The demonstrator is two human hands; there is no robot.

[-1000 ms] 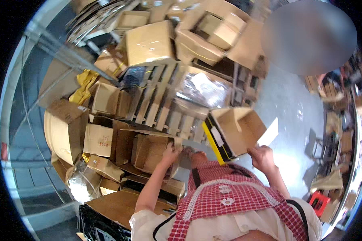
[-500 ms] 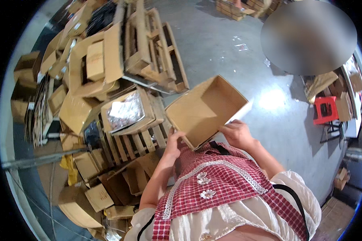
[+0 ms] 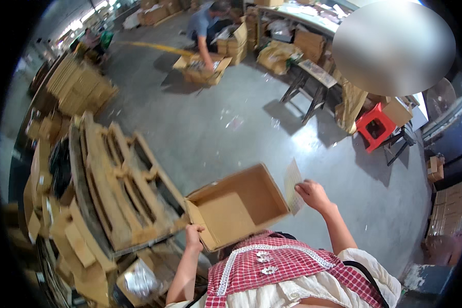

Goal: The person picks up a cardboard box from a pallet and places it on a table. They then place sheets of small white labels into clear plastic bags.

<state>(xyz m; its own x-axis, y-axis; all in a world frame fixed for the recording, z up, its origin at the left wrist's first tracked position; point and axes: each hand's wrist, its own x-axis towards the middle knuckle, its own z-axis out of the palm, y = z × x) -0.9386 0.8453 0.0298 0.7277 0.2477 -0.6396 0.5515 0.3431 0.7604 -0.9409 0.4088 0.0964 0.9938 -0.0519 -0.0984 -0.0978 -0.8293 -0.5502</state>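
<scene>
Left grip [image 3: 194,237] on empty carton [image 3: 234,206]

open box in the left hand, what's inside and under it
Inside the open box, only bare brown cardboard shows. The box hides whatever is directly under it; grey floor shows beyond its far edge.

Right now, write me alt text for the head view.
The left hand holds an open cardboard box by its left end; the right hand holds a pale sheet beside it, above a grey floor. Wooden pallets are at left; farther off, a co-worker reaches down to an open carton, with a red stool at right.
</scene>
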